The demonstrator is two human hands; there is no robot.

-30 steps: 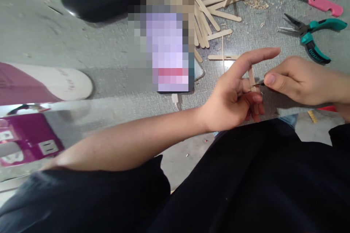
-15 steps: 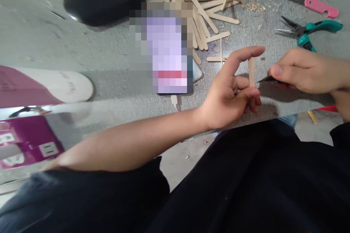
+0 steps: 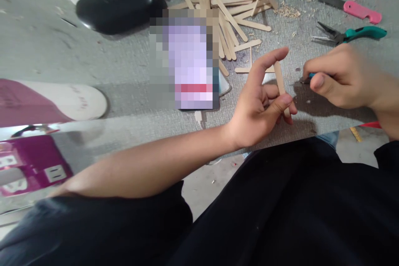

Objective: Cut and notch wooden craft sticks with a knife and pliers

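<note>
One flat, pale wooden stick [image 3: 279,77] stood tilted, pinched low by fingers of the left hand [image 3: 257,104], presumably for steadiness; right of them, apart, the right hand [image 3: 345,77] gripped a mostly hidden dark-and-blue tool [image 3: 311,76].

The held stick [image 3: 279,77] is pale bare wood, smooth and matt, like the loose sticks [image 3: 231,16]. The table [image 3: 131,58] looks gray and finely ribbed. The case [image 3: 121,6] is glossy black; the pliers [image 3: 346,36] combine dark metal with smooth teal plastic. The clothing [image 3: 280,203] is matt black cloth.
</note>
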